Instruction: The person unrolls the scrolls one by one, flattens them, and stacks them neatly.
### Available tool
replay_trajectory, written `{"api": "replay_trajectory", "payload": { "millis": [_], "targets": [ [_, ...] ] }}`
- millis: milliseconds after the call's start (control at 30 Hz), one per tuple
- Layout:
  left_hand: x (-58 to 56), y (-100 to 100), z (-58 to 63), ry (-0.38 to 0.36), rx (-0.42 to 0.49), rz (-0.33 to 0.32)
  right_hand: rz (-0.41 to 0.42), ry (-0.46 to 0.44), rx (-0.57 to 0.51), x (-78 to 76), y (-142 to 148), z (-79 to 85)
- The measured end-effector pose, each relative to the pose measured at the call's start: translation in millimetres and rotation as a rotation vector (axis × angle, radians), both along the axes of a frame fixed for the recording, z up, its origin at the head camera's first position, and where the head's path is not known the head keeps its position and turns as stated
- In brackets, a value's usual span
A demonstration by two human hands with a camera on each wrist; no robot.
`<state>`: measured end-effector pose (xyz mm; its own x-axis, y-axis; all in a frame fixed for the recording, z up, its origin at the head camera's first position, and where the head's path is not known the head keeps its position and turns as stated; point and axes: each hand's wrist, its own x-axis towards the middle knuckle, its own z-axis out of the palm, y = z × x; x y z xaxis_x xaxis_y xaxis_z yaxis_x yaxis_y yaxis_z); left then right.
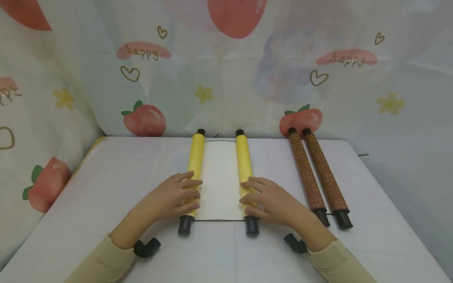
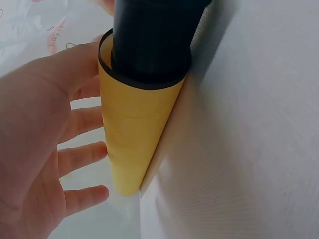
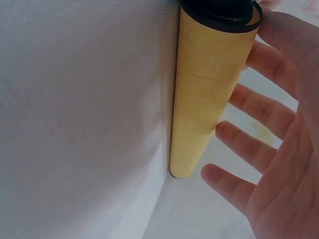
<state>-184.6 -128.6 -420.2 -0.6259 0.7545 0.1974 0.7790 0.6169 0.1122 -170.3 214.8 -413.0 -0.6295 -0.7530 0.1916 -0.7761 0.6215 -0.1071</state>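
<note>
A yellow scroll with black end knobs lies partly unrolled on the table, its cream sheet (image 1: 220, 181) showing between the left roll (image 1: 196, 155) and the right roll (image 1: 243, 153). My left hand (image 1: 170, 198) touches the left roll from above, fingers spread and lightly bent across it. On the other roll rests my right hand (image 1: 272, 200), its fingers likewise spread. In the left wrist view the fingertips lie along the side of the yellow roll (image 2: 134, 124). The right wrist view shows fingers beside the other yellow roll (image 3: 207, 94), some touching it.
A brown patterned scroll (image 1: 323, 173), two rolls side by side, lies to the right of my right hand. The white-covered table (image 1: 141, 157) meets a printed cloth backdrop (image 1: 226, 78) behind. Black wrist camera mounts (image 1: 148, 247) show below the wrists.
</note>
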Motion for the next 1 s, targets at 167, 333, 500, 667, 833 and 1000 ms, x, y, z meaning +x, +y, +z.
{"api": "replay_trajectory", "payload": {
  "millis": [167,333,500,667,833,1000],
  "targets": [
    [-0.5,-1,-2.3,0.002,-0.004,0.011,0.008,-0.002,-0.010,0.0,3,-2.8],
    [-0.3,-1,-4.0,0.043,-0.013,0.009,0.017,0.023,0.018,0.6,6,-7.6],
    [-0.3,-4,-3.3,0.026,-0.008,0.018,0.016,0.071,0.020,2.6,11,-8.9],
    [-1.3,-6,-5.9,-0.016,-0.029,0.012,0.021,0.063,-0.028,6.8,16,-9.9],
    [-0.2,-10,-8.3,-0.004,-0.019,0.023,0.000,0.060,-0.050,8.5,19,-9.4],
    [1.1,-13,-8.4,0.043,-0.011,0.025,-0.002,0.060,-0.020,8.5,23,-8.3]
  ]
}}
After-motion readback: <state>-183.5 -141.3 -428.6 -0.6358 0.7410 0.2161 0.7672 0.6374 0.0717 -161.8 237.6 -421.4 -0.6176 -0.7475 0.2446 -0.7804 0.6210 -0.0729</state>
